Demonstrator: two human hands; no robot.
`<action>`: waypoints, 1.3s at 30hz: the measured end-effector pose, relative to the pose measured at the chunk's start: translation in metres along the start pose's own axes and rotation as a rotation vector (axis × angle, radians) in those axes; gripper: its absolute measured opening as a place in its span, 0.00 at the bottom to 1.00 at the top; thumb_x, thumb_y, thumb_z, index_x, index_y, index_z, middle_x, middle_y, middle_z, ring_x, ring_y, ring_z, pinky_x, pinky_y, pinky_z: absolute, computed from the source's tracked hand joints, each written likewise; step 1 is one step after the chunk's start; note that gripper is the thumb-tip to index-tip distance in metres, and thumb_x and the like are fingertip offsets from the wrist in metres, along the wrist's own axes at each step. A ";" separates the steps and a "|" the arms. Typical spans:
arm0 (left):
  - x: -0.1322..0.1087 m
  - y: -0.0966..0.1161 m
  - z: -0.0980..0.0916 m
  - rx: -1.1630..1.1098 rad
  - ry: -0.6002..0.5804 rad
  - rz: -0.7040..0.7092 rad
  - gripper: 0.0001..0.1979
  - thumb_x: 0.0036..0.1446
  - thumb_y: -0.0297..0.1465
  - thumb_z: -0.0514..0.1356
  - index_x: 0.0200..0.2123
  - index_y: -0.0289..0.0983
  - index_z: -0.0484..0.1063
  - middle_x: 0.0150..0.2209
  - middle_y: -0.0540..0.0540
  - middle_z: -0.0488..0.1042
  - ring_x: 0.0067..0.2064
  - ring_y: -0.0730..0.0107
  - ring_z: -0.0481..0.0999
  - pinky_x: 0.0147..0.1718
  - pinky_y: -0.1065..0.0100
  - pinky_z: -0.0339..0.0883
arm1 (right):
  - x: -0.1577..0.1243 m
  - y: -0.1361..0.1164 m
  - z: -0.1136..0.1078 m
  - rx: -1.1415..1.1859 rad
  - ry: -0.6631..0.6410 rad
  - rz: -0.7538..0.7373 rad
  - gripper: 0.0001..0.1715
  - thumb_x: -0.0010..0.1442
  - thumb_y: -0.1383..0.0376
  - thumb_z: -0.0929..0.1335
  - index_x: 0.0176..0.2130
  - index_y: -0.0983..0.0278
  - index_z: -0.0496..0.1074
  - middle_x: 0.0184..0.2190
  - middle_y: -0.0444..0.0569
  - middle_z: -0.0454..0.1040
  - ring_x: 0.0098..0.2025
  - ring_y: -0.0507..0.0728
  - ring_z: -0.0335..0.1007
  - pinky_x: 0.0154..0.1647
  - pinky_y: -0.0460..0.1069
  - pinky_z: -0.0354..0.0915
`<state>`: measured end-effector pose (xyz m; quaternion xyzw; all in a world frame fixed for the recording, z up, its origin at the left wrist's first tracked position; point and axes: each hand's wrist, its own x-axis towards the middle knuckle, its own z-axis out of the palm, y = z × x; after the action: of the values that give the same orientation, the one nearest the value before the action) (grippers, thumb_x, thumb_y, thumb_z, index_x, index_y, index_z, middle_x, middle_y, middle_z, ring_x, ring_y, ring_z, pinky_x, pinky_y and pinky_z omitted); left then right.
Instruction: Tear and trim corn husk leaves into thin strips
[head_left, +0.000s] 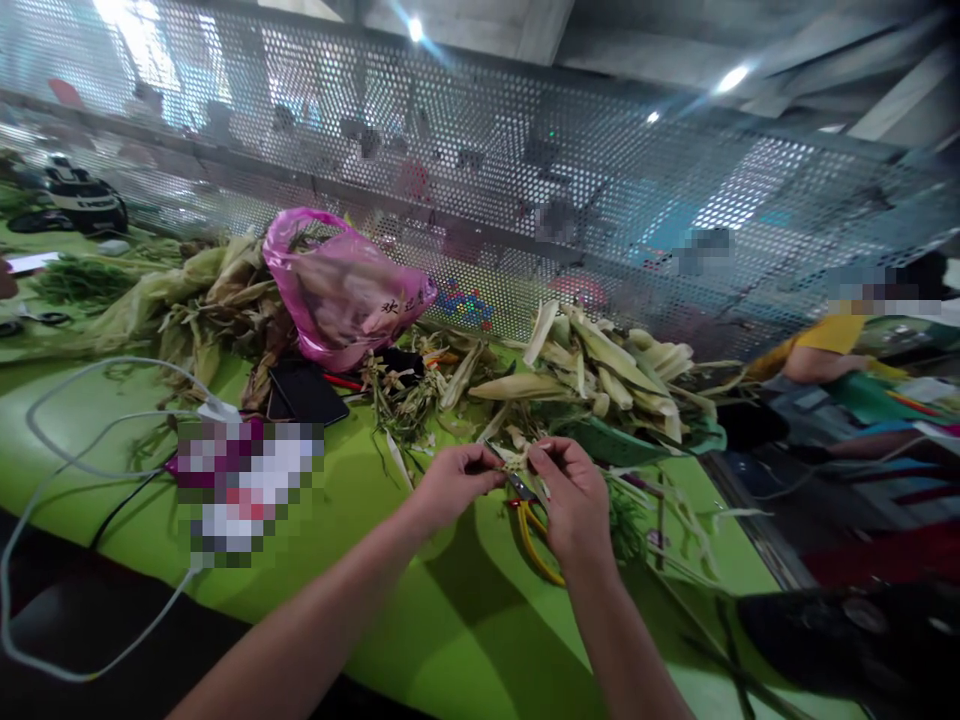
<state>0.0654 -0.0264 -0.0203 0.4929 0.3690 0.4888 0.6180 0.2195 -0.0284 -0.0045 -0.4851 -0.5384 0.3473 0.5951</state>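
Observation:
Over the green table, my left hand and my right hand are close together, fingers pinched on a small pale piece of corn husk between them. Its exact shape is partly covered by my fingers. Scissors with yellow handles lie on the table just below, partly behind my right hand. Beyond my hands, a heap of dried corn husks rests in a green basket. To the left of it are cut stalks and scraps.
A pink plastic bag stands near the perforated metal screen. Left are more husks, a dark phone, and a power strip with a white cable. A person in a yellow sleeve sits at right.

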 end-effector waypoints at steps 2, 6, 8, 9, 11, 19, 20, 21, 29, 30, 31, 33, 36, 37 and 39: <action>-0.002 0.002 0.000 -0.010 -0.023 -0.016 0.11 0.48 0.37 0.65 0.30 0.34 0.75 0.26 0.49 0.72 0.29 0.74 0.67 0.31 0.71 0.59 | 0.002 -0.002 -0.001 -0.031 0.021 -0.015 0.10 0.55 0.60 0.71 0.33 0.63 0.69 0.28 0.43 0.67 0.29 0.52 0.63 0.33 0.48 0.63; -0.006 0.009 -0.004 -0.052 -0.081 -0.066 0.17 0.54 0.44 0.59 0.30 0.34 0.74 0.27 0.47 0.73 0.28 0.74 0.67 0.29 0.71 0.58 | 0.003 -0.007 -0.004 -0.121 0.044 -0.084 0.10 0.56 0.60 0.71 0.34 0.63 0.69 0.29 0.43 0.68 0.31 0.53 0.63 0.35 0.48 0.62; -0.008 0.011 -0.005 -0.104 -0.078 -0.107 0.18 0.54 0.45 0.60 0.29 0.34 0.73 0.27 0.46 0.74 0.28 0.74 0.68 0.30 0.71 0.59 | 0.001 -0.008 -0.003 -0.141 0.024 -0.098 0.09 0.56 0.60 0.70 0.35 0.63 0.69 0.29 0.44 0.68 0.31 0.53 0.64 0.35 0.48 0.62; -0.008 0.012 -0.004 -0.136 -0.075 -0.127 0.19 0.53 0.46 0.60 0.29 0.34 0.73 0.27 0.46 0.74 0.29 0.73 0.69 0.31 0.70 0.60 | 0.000 -0.008 -0.002 -0.146 0.014 -0.099 0.09 0.57 0.60 0.70 0.35 0.63 0.69 0.29 0.44 0.69 0.31 0.53 0.64 0.35 0.48 0.62; -0.008 0.012 -0.004 -0.200 -0.074 -0.151 0.19 0.51 0.45 0.63 0.29 0.33 0.74 0.28 0.45 0.74 0.30 0.72 0.70 0.33 0.69 0.62 | -0.002 -0.008 0.000 -0.155 0.001 -0.107 0.09 0.57 0.60 0.70 0.34 0.63 0.69 0.29 0.44 0.69 0.31 0.53 0.64 0.35 0.48 0.62; -0.002 0.003 0.001 -0.281 -0.078 -0.097 0.16 0.37 0.35 0.72 0.28 0.33 0.73 0.26 0.49 0.71 0.29 0.75 0.68 0.33 0.71 0.62 | -0.005 -0.002 0.007 -0.071 0.012 -0.070 0.08 0.57 0.60 0.69 0.34 0.62 0.68 0.27 0.42 0.67 0.28 0.52 0.62 0.30 0.46 0.60; -0.001 0.000 0.001 -0.238 -0.066 -0.065 0.15 0.38 0.34 0.71 0.26 0.33 0.72 0.25 0.50 0.70 0.29 0.75 0.68 0.33 0.71 0.62 | -0.005 -0.002 0.007 -0.049 0.012 -0.056 0.08 0.57 0.60 0.69 0.34 0.62 0.68 0.27 0.42 0.67 0.29 0.52 0.62 0.30 0.46 0.60; 0.000 -0.002 0.002 -0.176 -0.051 -0.025 0.13 0.40 0.33 0.70 0.25 0.34 0.71 0.25 0.51 0.70 0.29 0.75 0.67 0.33 0.71 0.62 | -0.005 -0.002 0.007 -0.033 0.007 -0.046 0.07 0.57 0.60 0.69 0.33 0.62 0.68 0.27 0.42 0.67 0.29 0.52 0.62 0.30 0.46 0.61; -0.005 0.011 -0.008 0.121 -0.096 0.118 0.14 0.52 0.31 0.62 0.44 0.37 0.73 0.42 0.43 0.74 0.43 0.64 0.71 0.42 0.67 0.63 | -0.004 -0.009 0.003 -0.177 -0.075 -0.085 0.08 0.56 0.60 0.70 0.34 0.62 0.71 0.28 0.44 0.69 0.31 0.54 0.64 0.34 0.48 0.61; -0.005 0.013 -0.009 0.153 -0.084 0.121 0.13 0.53 0.32 0.61 0.42 0.36 0.74 0.41 0.43 0.74 0.42 0.64 0.71 0.42 0.66 0.63 | -0.005 -0.010 0.003 -0.195 -0.088 -0.095 0.09 0.56 0.59 0.70 0.34 0.62 0.71 0.29 0.44 0.70 0.31 0.54 0.64 0.34 0.48 0.62; -0.005 0.015 -0.010 0.200 -0.063 0.142 0.11 0.53 0.33 0.61 0.40 0.36 0.75 0.38 0.43 0.74 0.41 0.64 0.71 0.42 0.66 0.62 | -0.005 -0.010 0.003 -0.205 -0.101 -0.102 0.08 0.55 0.59 0.70 0.34 0.62 0.71 0.29 0.44 0.71 0.32 0.54 0.65 0.35 0.48 0.62; -0.003 0.015 -0.011 0.318 -0.016 0.215 0.08 0.54 0.35 0.61 0.34 0.37 0.76 0.34 0.44 0.74 0.39 0.64 0.71 0.42 0.66 0.62 | -0.006 -0.010 0.004 -0.213 -0.120 -0.111 0.08 0.55 0.60 0.70 0.33 0.62 0.72 0.30 0.45 0.72 0.32 0.55 0.66 0.34 0.48 0.62; -0.001 0.011 -0.012 0.454 -0.005 0.307 0.08 0.54 0.35 0.61 0.30 0.37 0.76 0.32 0.45 0.74 0.38 0.65 0.71 0.40 0.66 0.61 | -0.006 -0.010 0.005 -0.231 -0.134 -0.121 0.06 0.56 0.61 0.70 0.33 0.62 0.72 0.29 0.44 0.72 0.32 0.55 0.66 0.34 0.48 0.62; 0.000 0.010 -0.012 0.474 -0.011 0.315 0.07 0.54 0.35 0.61 0.30 0.37 0.76 0.32 0.45 0.74 0.37 0.65 0.71 0.39 0.67 0.61 | -0.006 -0.011 0.005 -0.241 -0.142 -0.127 0.06 0.56 0.62 0.70 0.33 0.62 0.72 0.29 0.44 0.72 0.32 0.54 0.66 0.34 0.48 0.62; -0.001 0.009 -0.012 0.488 -0.018 0.306 0.07 0.53 0.34 0.62 0.30 0.37 0.76 0.31 0.46 0.75 0.35 0.66 0.71 0.37 0.67 0.62 | -0.006 -0.011 0.005 -0.259 -0.152 -0.140 0.06 0.56 0.62 0.70 0.32 0.62 0.73 0.29 0.44 0.72 0.31 0.54 0.67 0.34 0.48 0.63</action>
<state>0.0522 -0.0238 -0.0146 0.6815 0.3914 0.4686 0.4034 0.2119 -0.0362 0.0042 -0.4914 -0.6548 0.2682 0.5078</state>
